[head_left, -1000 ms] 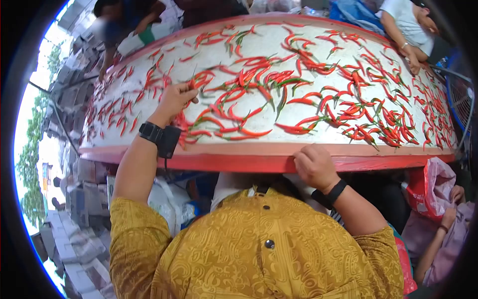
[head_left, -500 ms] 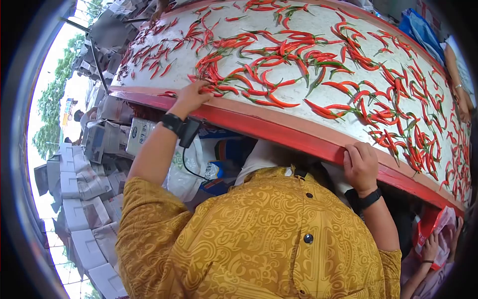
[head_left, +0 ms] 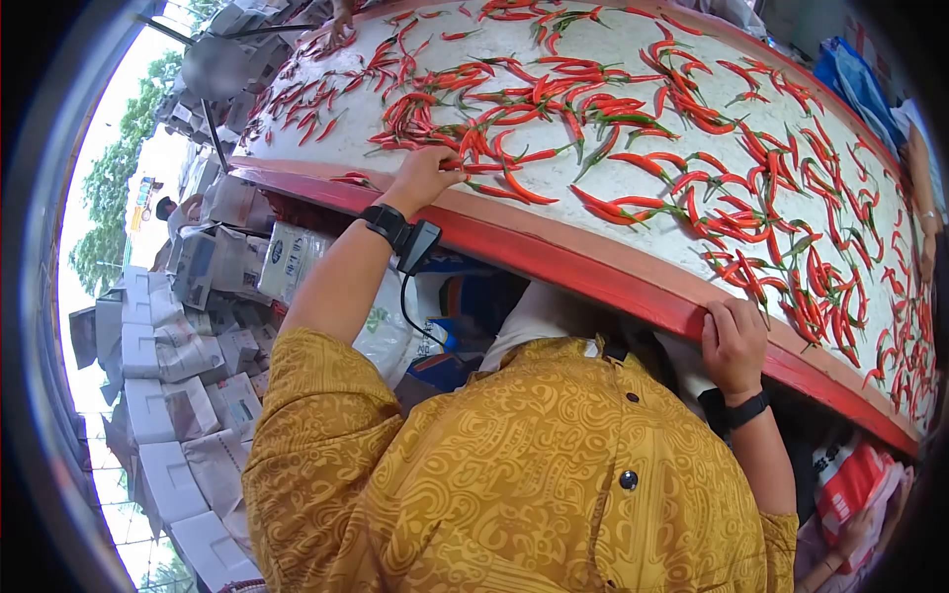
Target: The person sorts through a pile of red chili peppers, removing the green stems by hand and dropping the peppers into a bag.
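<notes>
Red chili peppers point(head_left: 539, 191), many with green stems, lie scattered over the white tabletop point(head_left: 539, 222). My left hand point(head_left: 425, 178), with a dark wristband, rests over the near table edge. Its fingers are pinched at the end of a red chili pepper point(head_left: 494, 168); the fingertips partly hide the contact. Farther right, my right hand point(head_left: 736, 346) has its fingers curled over the red table rim point(head_left: 613, 287), beside a cluster of chilies. No chili shows in the right hand.
Stacked white boxes point(head_left: 163, 425) stand at the left. Plastic packages point(head_left: 292, 259) sit under the table. Another person's hand point(head_left: 341, 22) reaches among chilies at the far left, and another arm point(head_left: 924, 188) is at the right edge. A red-and-white bag point(head_left: 850, 494) is at lower right.
My left hand has moved right along the near edge, with its fingers now at a different chili. The right hand stays on the rim. The view has shifted slightly.
</notes>
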Available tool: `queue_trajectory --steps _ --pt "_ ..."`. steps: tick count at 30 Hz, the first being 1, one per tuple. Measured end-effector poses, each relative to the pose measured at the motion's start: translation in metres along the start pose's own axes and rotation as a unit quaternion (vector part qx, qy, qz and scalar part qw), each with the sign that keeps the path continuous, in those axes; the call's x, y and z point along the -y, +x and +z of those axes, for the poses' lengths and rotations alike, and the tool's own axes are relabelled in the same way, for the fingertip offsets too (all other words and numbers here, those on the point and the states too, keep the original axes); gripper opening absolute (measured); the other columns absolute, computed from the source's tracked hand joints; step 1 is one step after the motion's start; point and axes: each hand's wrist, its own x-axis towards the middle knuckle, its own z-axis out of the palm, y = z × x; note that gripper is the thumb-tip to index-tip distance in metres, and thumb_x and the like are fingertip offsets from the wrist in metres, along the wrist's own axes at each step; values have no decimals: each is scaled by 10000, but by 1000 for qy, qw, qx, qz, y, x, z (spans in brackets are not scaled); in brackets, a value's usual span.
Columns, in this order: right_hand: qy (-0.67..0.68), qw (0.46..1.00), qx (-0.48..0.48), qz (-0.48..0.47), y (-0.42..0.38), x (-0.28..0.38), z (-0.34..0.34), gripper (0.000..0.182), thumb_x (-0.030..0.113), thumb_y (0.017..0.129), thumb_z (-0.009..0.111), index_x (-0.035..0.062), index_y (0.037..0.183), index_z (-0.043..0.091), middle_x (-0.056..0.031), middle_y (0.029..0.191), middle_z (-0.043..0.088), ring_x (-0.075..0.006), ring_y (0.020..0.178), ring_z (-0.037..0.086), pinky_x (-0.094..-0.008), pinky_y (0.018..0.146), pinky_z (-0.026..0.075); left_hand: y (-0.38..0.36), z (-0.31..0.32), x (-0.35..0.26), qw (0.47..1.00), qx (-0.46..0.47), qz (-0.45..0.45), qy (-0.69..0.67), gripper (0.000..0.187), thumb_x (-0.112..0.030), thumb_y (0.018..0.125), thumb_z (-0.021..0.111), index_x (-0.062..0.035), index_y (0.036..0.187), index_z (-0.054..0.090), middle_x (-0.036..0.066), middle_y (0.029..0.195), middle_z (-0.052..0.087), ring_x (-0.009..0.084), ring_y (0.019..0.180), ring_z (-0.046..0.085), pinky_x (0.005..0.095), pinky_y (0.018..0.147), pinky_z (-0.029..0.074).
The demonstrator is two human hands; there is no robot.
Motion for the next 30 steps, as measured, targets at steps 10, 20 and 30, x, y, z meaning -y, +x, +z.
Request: queue_trajectory --steps 10,20,30 --pt "-9 1000 6 2 -27 -36 -30 125 72 799 604 25 915 614 -120 863 554 -303 810 544 -398 724 448 -5 7 -18 988 3 84 130 158 -69 771 643 -49 928 643 139 912 600 329 907 588 426 777 469" --pt "3 1000 2 -7 -55 -75 -58 126 68 805 587 20 917 618 -116 836 544 -300 787 535 -397 698 438 -114 -66 -61 936 -80 -178 -293 145 -104 850 603 -19 966 623 -22 711 528 34 520 409 199 455 300" --pt "11 1000 -10 -2 -83 -112 -87 85 37 778 606 18 860 592 -122 838 548 -305 790 545 -408 705 449 -324 12 92 964 71 -105 233 158 -114 735 546 -34 820 652 144 644 600 245 565 599 370 490 438"
